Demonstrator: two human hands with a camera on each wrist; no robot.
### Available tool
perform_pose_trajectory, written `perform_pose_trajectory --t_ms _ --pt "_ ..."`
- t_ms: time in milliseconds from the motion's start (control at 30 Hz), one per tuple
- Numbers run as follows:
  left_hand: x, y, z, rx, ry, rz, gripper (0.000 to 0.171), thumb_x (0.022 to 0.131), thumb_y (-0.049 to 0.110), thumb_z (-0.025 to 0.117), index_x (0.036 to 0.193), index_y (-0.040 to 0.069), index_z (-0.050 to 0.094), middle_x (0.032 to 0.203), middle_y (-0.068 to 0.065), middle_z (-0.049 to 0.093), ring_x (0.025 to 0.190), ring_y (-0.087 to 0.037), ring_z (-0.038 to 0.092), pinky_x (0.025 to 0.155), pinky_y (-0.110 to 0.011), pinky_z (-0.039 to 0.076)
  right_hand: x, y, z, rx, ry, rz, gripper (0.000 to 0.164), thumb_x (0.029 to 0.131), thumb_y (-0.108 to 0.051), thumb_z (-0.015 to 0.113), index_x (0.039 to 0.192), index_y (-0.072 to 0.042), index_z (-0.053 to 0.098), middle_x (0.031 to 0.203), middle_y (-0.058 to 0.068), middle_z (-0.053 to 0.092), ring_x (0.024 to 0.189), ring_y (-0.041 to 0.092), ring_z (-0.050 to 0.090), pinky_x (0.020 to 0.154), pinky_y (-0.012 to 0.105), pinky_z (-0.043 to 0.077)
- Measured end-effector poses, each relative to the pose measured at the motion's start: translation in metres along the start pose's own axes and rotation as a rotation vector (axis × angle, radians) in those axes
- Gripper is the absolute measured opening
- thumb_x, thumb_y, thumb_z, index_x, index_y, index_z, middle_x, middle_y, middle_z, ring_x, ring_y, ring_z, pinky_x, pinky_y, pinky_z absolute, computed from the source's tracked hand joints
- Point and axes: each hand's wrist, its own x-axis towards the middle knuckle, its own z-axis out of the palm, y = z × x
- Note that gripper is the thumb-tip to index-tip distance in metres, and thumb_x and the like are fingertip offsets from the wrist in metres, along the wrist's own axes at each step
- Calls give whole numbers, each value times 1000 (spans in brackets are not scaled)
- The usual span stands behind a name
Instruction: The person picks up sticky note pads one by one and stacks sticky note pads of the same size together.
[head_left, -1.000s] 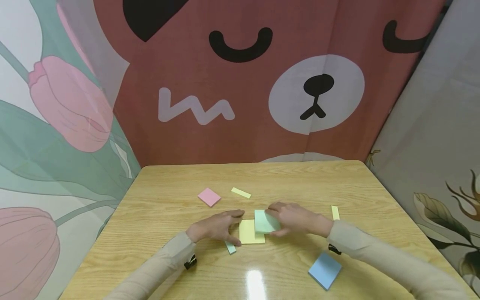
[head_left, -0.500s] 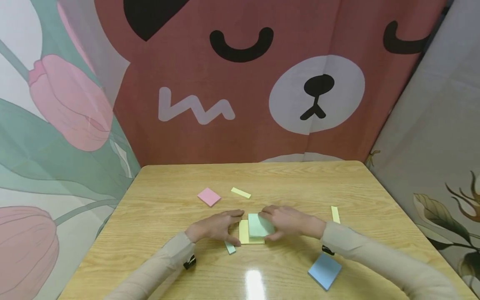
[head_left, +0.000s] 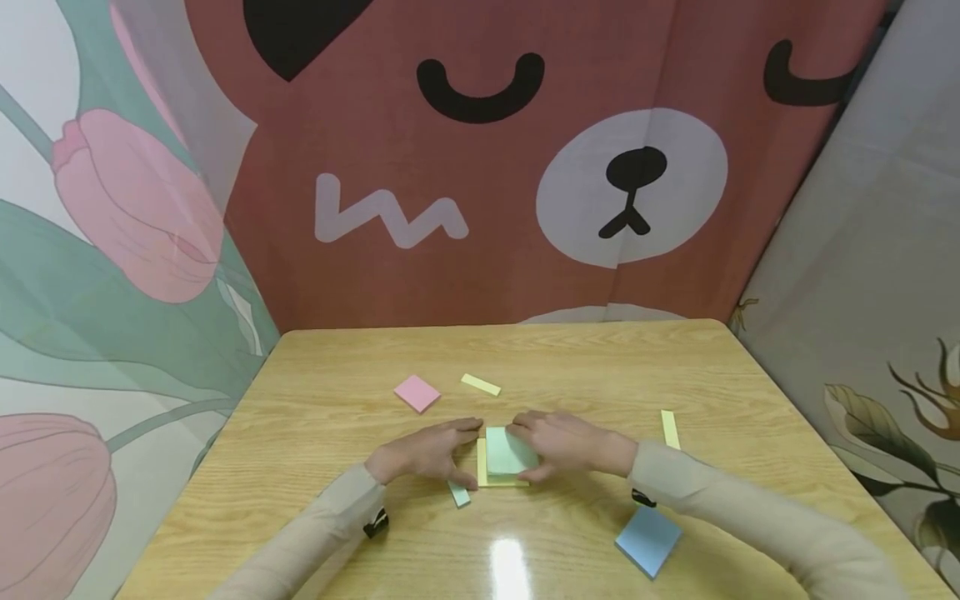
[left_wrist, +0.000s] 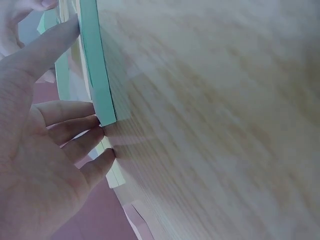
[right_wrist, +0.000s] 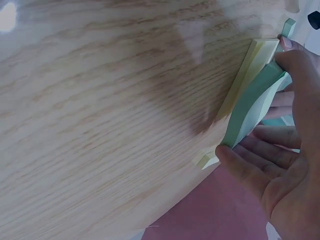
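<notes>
Between the thumb and fingers of my right hand (head_left: 573,443) a square light-green sticky note pad (head_left: 510,452) is gripped by its edges. In the right wrist view the green pad (right_wrist: 254,105) bows slightly and sits tilted over the yellow pad (right_wrist: 250,75). From the head view it covers most of the square yellow sticky note pad (head_left: 482,463), whose left and near edges show. My left hand (head_left: 426,454) rests at the yellow pad's left side, thumb and fingers extended and spread. Partly under that hand lies a narrow green sticky strip pad (head_left: 459,495).
A pink sticky pad (head_left: 417,394) and a narrow yellow strip (head_left: 481,384) lie farther back on the wooden table (head_left: 345,367). Another yellow strip (head_left: 671,429) is at the right, behind my right forearm. A blue pad (head_left: 648,542) lies nearer, below that forearm.
My right hand has moved left with the green pad, which now covers more of the yellow pad. The left hand has stayed nearly still.
</notes>
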Motion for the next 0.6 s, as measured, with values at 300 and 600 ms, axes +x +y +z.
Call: perform_pose_trajectory --t_ms 300,600 --pt "2 -1 0 12 8 4 85 72 54 63 132 0 37 141 -15 25 126 -29 28 101 -38 25 6 -5 5 6 2 5 69 74 -58 57 117 -4 51 103 4 55 78 8 50 55 15 42" --pt "2 -1 2 43 18 18 84 72 52 64 130 -3 38 139 -16 28 126 -28 29 101 -36 26 9 -10 8 5 -10 6 65 74 -60 56 113 -8 51 100 1 54 77 7 48 54 13 40"
